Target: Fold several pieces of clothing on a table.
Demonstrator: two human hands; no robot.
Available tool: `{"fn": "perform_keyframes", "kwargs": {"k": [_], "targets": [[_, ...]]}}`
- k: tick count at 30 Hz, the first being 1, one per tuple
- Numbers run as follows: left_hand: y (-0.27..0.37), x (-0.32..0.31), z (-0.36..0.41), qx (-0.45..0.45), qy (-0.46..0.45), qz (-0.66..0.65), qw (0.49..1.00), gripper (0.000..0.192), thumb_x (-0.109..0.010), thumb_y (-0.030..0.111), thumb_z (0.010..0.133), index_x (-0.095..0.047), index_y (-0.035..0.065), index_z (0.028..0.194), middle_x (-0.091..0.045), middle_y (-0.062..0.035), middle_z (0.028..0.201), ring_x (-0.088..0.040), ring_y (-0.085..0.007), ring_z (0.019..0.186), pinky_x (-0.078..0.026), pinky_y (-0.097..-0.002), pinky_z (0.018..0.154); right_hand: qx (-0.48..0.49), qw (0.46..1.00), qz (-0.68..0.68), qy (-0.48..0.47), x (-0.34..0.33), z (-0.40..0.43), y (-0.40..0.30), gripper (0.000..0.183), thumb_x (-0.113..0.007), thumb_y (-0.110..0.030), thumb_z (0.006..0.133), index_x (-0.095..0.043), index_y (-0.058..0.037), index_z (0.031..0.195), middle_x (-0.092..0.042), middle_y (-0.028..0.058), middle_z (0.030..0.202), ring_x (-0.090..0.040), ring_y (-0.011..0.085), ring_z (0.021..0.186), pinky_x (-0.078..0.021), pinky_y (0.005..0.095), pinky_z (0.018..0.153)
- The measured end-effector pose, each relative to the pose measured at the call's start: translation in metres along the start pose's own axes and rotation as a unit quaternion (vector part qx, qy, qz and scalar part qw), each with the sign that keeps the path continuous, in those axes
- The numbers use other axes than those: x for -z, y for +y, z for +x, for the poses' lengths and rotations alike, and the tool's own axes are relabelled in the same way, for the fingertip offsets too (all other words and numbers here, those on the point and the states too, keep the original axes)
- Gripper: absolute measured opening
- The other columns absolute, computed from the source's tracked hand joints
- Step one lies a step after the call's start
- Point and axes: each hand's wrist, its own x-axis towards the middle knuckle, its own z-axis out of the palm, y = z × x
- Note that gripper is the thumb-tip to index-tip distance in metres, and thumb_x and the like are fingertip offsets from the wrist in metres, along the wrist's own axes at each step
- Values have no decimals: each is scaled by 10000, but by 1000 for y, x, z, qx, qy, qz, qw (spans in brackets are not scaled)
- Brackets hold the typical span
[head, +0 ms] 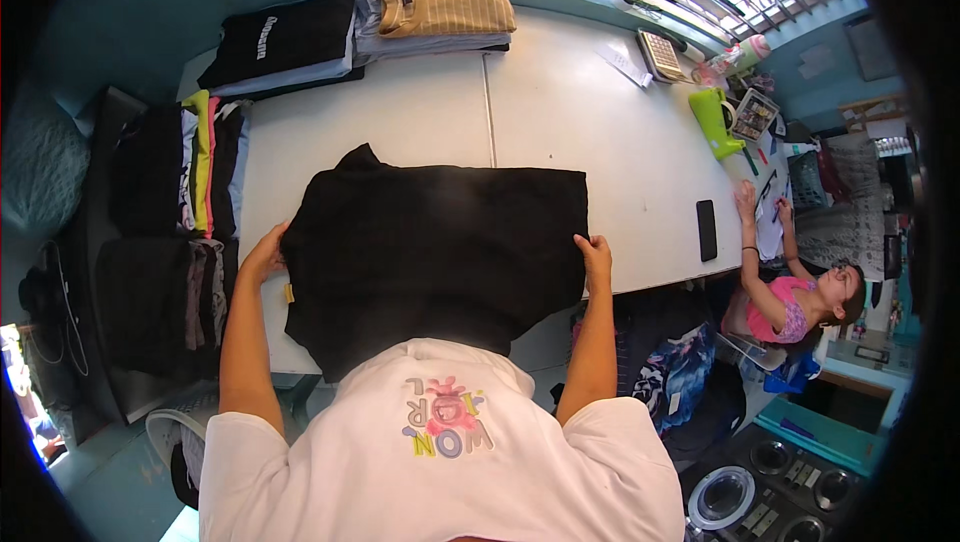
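Note:
A black short-sleeved garment, apparently a T-shirt (442, 242), lies spread sideways across the white table before me. One sleeve points up at its upper left, and its near part hangs over the table's front edge towards my body. My left hand (266, 251) grips the garment's left edge, its fingertips partly hidden by the cloth. At the opposite end, my right hand (595, 261) pinches the straight hem between thumb and fingers. A small yellow piece (289, 292), perhaps a tag, shows beside the cloth below my left hand.
Folded clothes (442, 6) are stacked along the table's (555, 114) back left, with more piles (199, 167) at left. A black phone (706, 231) lies at right, near a seated person (795, 302) holding a pen over paper. Clothes (675, 377) are heaped below the right edge.

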Motion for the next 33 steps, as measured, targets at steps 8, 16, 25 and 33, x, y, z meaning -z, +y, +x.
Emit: {"fn": "perform_keyframes", "kwargs": {"k": [8,16,25,33], "targets": [[-26,28,40,1,-29,-49,998,409,-525,398,842,-571,128,1146,-623,-13,1123,-572,-190,1005,-396,-396,900,-119,979,77,-150,8,6,-19,503,-699,-372,770,-559,-33,1114,-615,102,936,-589,189,851,-460,291,748],[-33,28,47,80,-62,-55,993,338,-592,348,831,-582,166,1116,-643,-8,1068,-591,-168,936,-432,-355,814,-136,922,273,-238,23,6,-19,437,-693,-137,769,-535,-15,1158,-597,95,1086,-571,212,990,-456,344,879],[-18,12,4,-63,-1,38,997,461,-670,310,788,-515,122,1179,-566,-42,1165,-543,-201,1024,-413,-410,869,-164,910,327,-196,32,15,19,388,-682,-86,787,-466,-45,1107,-561,82,1035,-547,216,983,-460,352,875],[25,36,-34,-249,62,21,966,305,-630,233,826,-568,85,1085,-630,-8,949,-587,-124,884,-439,-319,827,-18,907,367,-208,56,27,-27,412,-628,-26,814,-429,-148,1153,-599,56,994,-577,196,924,-438,352,847]]}}
